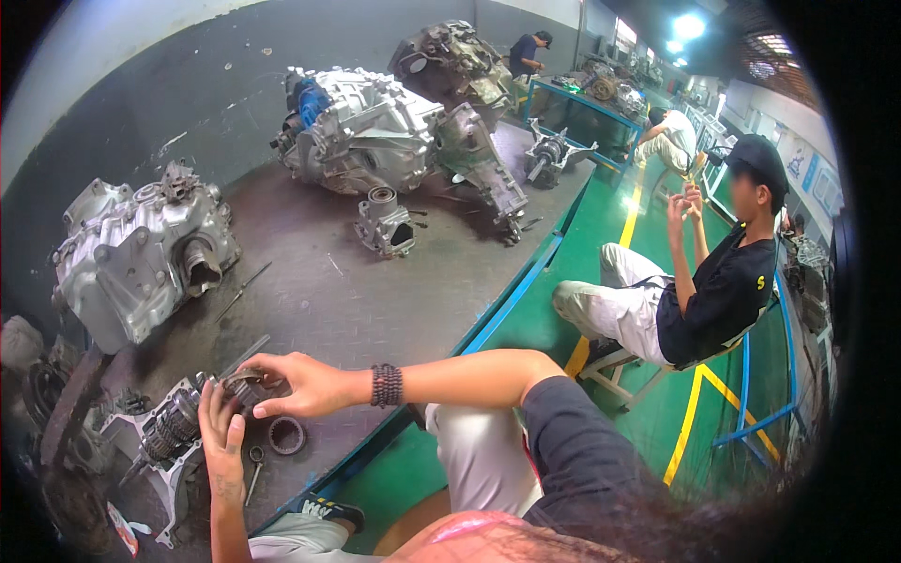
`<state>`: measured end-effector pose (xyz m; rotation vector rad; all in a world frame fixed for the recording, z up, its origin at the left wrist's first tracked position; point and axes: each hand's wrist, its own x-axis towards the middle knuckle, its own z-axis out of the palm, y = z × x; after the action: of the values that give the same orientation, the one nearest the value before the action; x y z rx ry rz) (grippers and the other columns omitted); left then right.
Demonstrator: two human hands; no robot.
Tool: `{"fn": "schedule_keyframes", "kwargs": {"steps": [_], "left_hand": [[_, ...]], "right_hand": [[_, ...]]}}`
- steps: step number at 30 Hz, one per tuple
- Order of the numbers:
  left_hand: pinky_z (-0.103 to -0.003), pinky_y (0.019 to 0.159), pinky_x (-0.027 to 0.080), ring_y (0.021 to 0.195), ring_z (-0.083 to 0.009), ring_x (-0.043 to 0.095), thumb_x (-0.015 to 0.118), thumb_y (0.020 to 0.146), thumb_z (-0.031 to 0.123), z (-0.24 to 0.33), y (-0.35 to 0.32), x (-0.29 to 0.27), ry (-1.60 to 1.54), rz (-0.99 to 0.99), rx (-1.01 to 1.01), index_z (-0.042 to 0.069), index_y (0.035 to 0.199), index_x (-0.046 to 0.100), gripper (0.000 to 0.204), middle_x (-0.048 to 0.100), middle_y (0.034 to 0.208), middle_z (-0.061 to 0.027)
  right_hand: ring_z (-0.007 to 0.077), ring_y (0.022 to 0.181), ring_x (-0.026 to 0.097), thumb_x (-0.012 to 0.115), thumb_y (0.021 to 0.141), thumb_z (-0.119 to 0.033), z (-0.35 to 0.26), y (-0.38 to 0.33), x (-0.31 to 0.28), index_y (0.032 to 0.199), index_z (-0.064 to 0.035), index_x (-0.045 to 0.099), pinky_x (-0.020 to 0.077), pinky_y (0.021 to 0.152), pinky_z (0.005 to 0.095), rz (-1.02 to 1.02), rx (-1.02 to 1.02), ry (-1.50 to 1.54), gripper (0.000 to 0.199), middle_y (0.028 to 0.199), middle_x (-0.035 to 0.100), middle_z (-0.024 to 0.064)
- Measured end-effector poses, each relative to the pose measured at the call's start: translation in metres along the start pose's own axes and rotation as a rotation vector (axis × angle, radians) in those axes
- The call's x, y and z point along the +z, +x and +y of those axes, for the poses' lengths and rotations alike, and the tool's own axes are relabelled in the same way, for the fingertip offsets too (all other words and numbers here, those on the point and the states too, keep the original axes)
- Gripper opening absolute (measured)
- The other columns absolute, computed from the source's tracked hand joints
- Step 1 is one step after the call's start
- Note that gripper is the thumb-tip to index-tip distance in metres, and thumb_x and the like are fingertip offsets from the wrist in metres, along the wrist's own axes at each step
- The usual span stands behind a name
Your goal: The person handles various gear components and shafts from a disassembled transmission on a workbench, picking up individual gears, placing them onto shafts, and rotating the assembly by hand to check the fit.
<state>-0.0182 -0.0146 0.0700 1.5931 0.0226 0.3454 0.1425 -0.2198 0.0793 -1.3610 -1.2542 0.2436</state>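
Note:
My right hand [310, 383] curls its fingers and thumb around a dark metal gear [246, 388] at the lower left of the workbench. On the gear's left side is my left hand [221, 433], its fingers stretched upward and its thumb apart; the fingertips are close to the gear, and whether they touch it is hard to make out. Just left of both hands lies a gear shaft [171, 427] in a silver metal housing [175, 488]. A loose toothed ring [287, 434] rests below my right hand, and beside it lies a small wrench [254, 474].
A silver gearbox casing [141, 253] stands at left, with a thin rod [242, 291] nearby. Farther back are a large transmission [366, 131], a small housing [385, 225] and another shaft assembly [554, 155]. A seated person [723, 272] is beyond the bench's blue edge [511, 300].

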Motion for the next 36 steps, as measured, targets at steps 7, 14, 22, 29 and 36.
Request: {"fn": "schedule_keyframes", "kwargs": {"steps": [7,14,22,29,36], "left_hand": [[-0.054,0.121,0.051,0.144,-0.0313,0.06,0.043,0.124,0.037,-0.015,-0.047,0.023,-0.574,-0.063,-0.261,0.005,0.171,0.033,0.058,0.053,0.165,-0.0163],[-0.045,0.12,0.051,0.141,-0.0289,0.061,0.055,0.121,0.023,0.003,-0.054,0.02,-0.57,0.082,-0.202,0.0,0.173,0.028,0.063,0.054,0.159,-0.0167],[-0.043,0.117,0.053,0.14,-0.0245,0.061,0.079,0.104,0.018,0.015,-0.037,0.014,-0.315,0.005,-0.177,-0.003,0.165,0.04,0.075,0.058,0.154,-0.0133],[-0.04,0.112,0.057,0.129,-0.0232,0.067,0.093,0.086,0.014,0.011,-0.022,0.009,-0.291,-0.104,-0.256,-0.003,0.16,0.045,0.089,0.063,0.144,-0.0117],[-0.039,0.114,0.054,0.133,-0.0246,0.066,0.095,0.083,0.022,0.0,-0.017,0.005,-0.279,-0.16,-0.306,-0.005,0.158,0.045,0.094,0.063,0.145,-0.0124]], "right_hand": [[0.0381,0.134,0.066,0.086,0.09,-0.022,-0.012,-0.006,0.022,0.147,-0.0086,0.063,0.0559,0.111,0.0498,-0.111,-0.294,-0.389,0.063,0.144,0.068,0.0166],[0.0397,0.138,0.064,0.084,0.093,-0.023,-0.024,-0.004,0.033,0.15,-0.0086,0.06,0.0545,0.115,0.05,-0.136,-0.272,-0.281,0.063,0.151,0.063,0.0171],[0.039,0.137,0.062,0.085,0.094,-0.021,-0.038,0.003,0.013,0.152,-0.0115,0.061,0.0579,0.11,0.0507,-0.19,-0.325,-0.384,0.064,0.15,0.06,0.0154],[0.0419,0.133,0.063,0.089,0.088,-0.018,-0.037,-0.003,0.004,0.159,-0.0117,0.052,0.0593,0.105,0.0519,-0.265,-0.265,-0.35,0.08,0.15,0.056,0.019],[0.0442,0.141,0.059,0.088,0.091,-0.025,-0.027,-0.01,-0.003,0.169,-0.0119,0.044,0.0551,0.114,0.0535,-0.337,-0.203,-0.404,0.09,0.164,0.052,0.0209]]}}
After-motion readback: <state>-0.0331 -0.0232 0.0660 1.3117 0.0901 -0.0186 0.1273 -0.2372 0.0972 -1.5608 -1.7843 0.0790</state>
